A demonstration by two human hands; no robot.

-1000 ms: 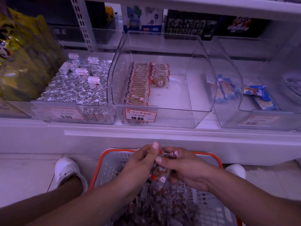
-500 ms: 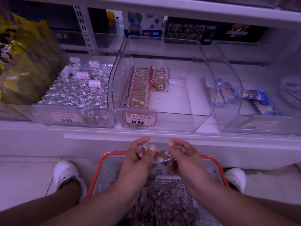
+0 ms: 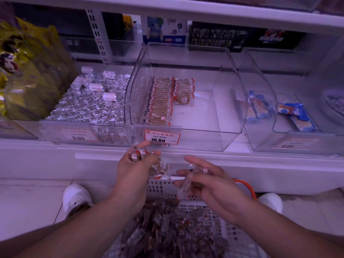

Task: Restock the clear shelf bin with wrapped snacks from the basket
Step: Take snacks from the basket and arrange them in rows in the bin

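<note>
- Several crinkled yellow foil bags [image 3: 28,71] bulged at the far left of the shelf [image 3: 186,161].
- Next came a low clear bin [image 3: 85,135] packed with small silver-wrapped cylinders [image 3: 87,107], a few white paper-labelled rolls [image 3: 109,96] lying on top.
- At the middle stood the clear shelf bin [image 3: 232,112], smooth curved plastic, with an orange-edged price tag [image 3: 161,137] on its front lip; one long row and one short row of flat brown wrapped snacks [image 3: 160,103] stood on edge against its left side.
- Below it, the left hand [image 3: 134,168] gripped a bunch of glossy clear-wrapped snacks [image 3: 158,169], fingers curled round them, just under the tag.
- Close beside, the right hand [image 3: 210,185] held more crumpled wrappers [image 3: 186,189] with fingers only loosely bent.
- Under both hands sat the basket [image 3: 245,185], white lattice plastic with an orange rim, heaped with a loose snack pile [image 3: 167,229].
- White shoes [image 3: 76,198] flanked it on the tiled floor [image 3: 28,202].
- Rightmost, another clear bin [image 3: 297,144] held blue packets [image 3: 297,116].
</note>
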